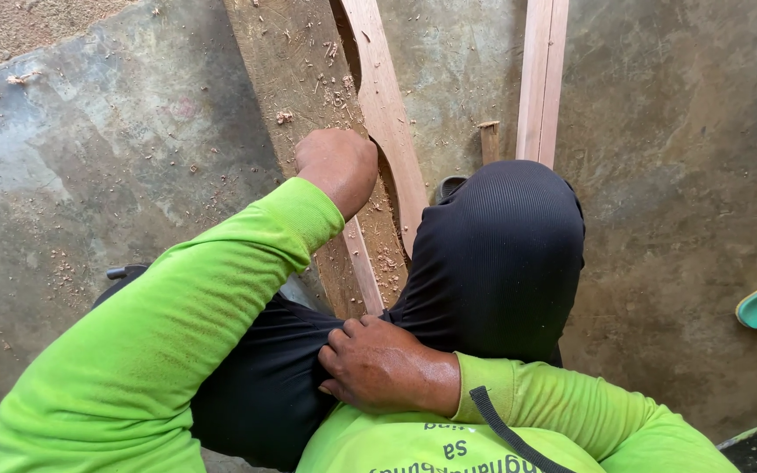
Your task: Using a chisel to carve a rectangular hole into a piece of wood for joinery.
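Left hand (336, 166) grip seemingly closed, three planks (295, 79)

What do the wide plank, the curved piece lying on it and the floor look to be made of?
Wide plank: rough, unfinished wood, grey-brown, strewn with shavings. Curved piece: paler, freshly cut bare wood with a smoother face, its edge shaped in a curve. Floor: probably bare concrete, mottled grey, stained and dusted with sawdust.
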